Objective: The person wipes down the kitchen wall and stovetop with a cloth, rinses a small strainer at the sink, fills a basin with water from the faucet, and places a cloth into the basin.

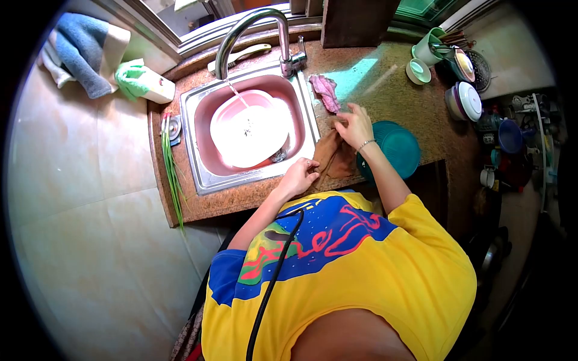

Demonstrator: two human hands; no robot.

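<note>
A brown cloth lies bunched on the counter, just right of the sink. My left hand is at its left edge, fingers bent together and touching it. Over the cloth's upper end is my right hand, its fingers curled; what they pinch, if anything, is too small to tell. A teal basket stands beside my right wrist. In the sink water runs from the faucet into a pink basin. A pink rag rests above my right hand.
Green onions lie along the counter's left edge. A brush sits behind the sink. Bowls, a green utensil holder and a lidded container stand at the back right. Towels hang at the upper left.
</note>
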